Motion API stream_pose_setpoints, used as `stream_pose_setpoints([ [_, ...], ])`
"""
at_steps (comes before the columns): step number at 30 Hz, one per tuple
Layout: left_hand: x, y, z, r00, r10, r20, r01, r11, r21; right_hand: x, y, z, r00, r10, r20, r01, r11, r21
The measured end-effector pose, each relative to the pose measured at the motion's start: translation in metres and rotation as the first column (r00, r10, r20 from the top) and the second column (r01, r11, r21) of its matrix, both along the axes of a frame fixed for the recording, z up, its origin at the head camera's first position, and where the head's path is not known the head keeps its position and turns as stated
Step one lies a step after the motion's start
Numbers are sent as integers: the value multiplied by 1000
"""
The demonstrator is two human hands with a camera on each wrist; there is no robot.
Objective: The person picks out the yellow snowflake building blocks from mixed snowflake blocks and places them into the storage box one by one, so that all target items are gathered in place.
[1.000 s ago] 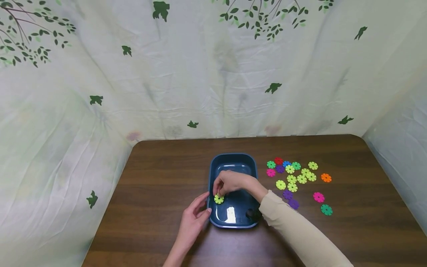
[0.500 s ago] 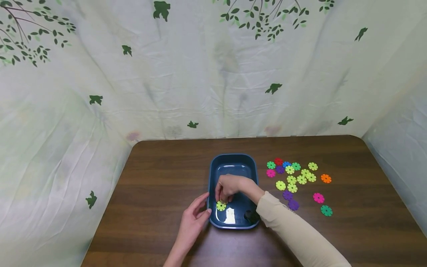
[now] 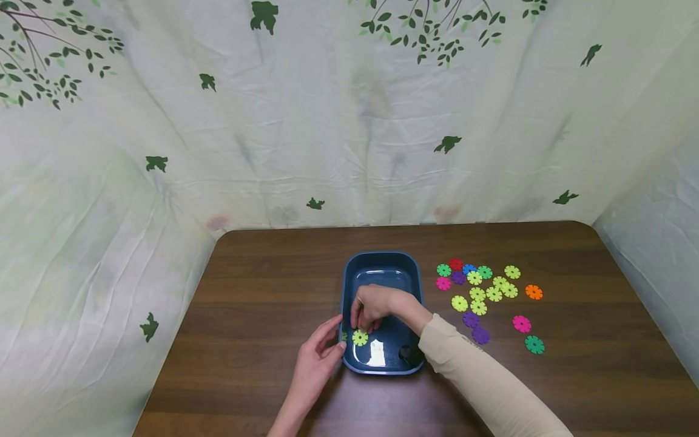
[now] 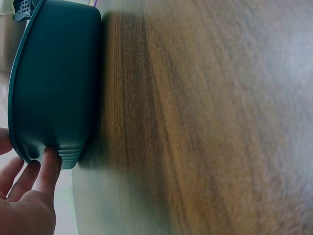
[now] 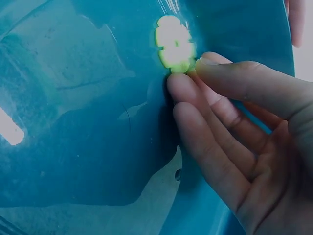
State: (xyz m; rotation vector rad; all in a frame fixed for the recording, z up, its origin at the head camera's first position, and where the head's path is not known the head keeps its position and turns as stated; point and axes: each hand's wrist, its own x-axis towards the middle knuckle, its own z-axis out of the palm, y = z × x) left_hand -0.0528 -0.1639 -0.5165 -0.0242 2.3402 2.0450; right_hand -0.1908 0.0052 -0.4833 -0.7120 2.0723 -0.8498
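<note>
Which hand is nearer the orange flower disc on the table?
Right: the right hand is inside the blue tray, left of the orange flower disc; the left hand is farther, at the tray's left wall.

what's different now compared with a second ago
The right hand has moved slightly toward the person inside the blue tray, bringing along the yellow-green flower-shaped disc it pinches. The left hand stays at the tray's left side, and the loose discs on the table lie as before.

Blue tray point(image 3: 393, 276) (plain); yellow-green disc point(image 3: 360, 338)
</note>
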Motion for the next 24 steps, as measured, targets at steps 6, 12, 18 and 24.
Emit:
stream_pose_setpoints([
  [6, -1, 0, -2, 1000, 2, -7, -2, 1000, -16, -3, 5, 4, 1000, 25, 8, -25, 999, -20],
  [12, -1, 1, 0, 1000, 9, 22, -9, 999, -34, -6, 11, 15, 998, 40, -47, -43, 997, -60],
  [18, -2, 1, -2, 1000, 8, 9, -7, 1000, -29, -4, 17, 26, 993, 36, -116, -47, 994, -100],
  [24, -1, 1, -3, 999, 10, -31, -11, 1000, -28, 4, 26, 29, 987, 15, -159, -40, 987, -157],
])
